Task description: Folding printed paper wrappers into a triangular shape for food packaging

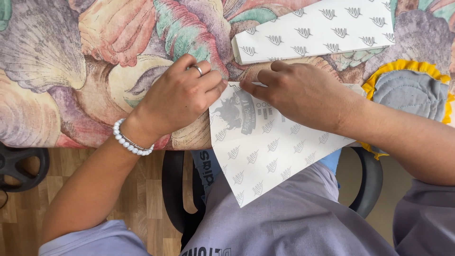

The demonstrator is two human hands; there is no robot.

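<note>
Pressing down on a white patterned paper sheet [265,156]: left hand [182,97], ring on one finger, fingers curled, knuckles on the sheet's top-left corner; right hand [298,92] flat, fingertips pinning the top edge. Neither grips it. Sheet overhangs the floral tablecloth [71,71] edge toward the lap. Folded stack of same paper [313,31] just beyond. Grey quilted pad with yellow trim [412,90] by right forearm.

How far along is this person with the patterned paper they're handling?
Done: one folded sheet of the same patterned white paper already lies farther back on the floral tablecloth. In hand: the left hand and right hand press their fingertips together on the top edge of a second sheet, which hangs over the table's edge. Left: this sheet is mostly flat, with no finished fold showing.
</note>
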